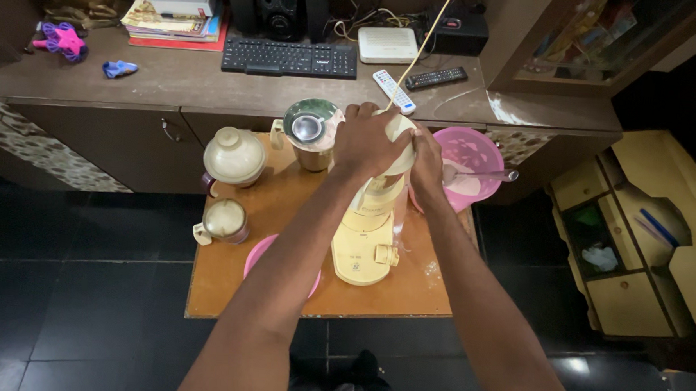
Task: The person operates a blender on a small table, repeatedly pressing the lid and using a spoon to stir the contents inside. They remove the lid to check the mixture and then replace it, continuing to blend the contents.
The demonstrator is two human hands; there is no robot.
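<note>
Both forearms, nearest to the camera, reach forward from the bottom edge to the mixer grinder (pixel 366 239). It stands about in the middle of the small wooden surface (pixel 234 296). The left hand (pixel 368 139) lies flat over the cream lid of the jar (pixel 401 143) on top of the machine, with its grip closed down on that lid. The right hand (pixel 426 164) is pressed against the side of the same jar, fingers wrapped on it.

My judgement is that the machine is heavy at its base and stable, with a stiff plastic body that is smooth and a little slippery. The jar on top seems lighter, and its lid can come loose, so the good places to hold are the lid from above and the jar wall from the side, as the hands do now. A cord (pixel 425 42) rises from behind the grip toward the back.

Just left of the left grip stands an open steel jar (pixel 310 131) with a small cup inside. Further left are two closed jars, the bigger one (pixel 234 158) and the smaller one (pixel 225 220). Right of the right grip is a pink bowl (pixel 475 150) with white batter and a spoon (pixel 478 175). Below the grip, partly under the left arm, lies a pink plate (pixel 261 254). Beyond the grip, on the long brown counter (pixel 173 78), there are a keyboard (pixel 289 58) and two remote controls (pixel 393 91).
</note>
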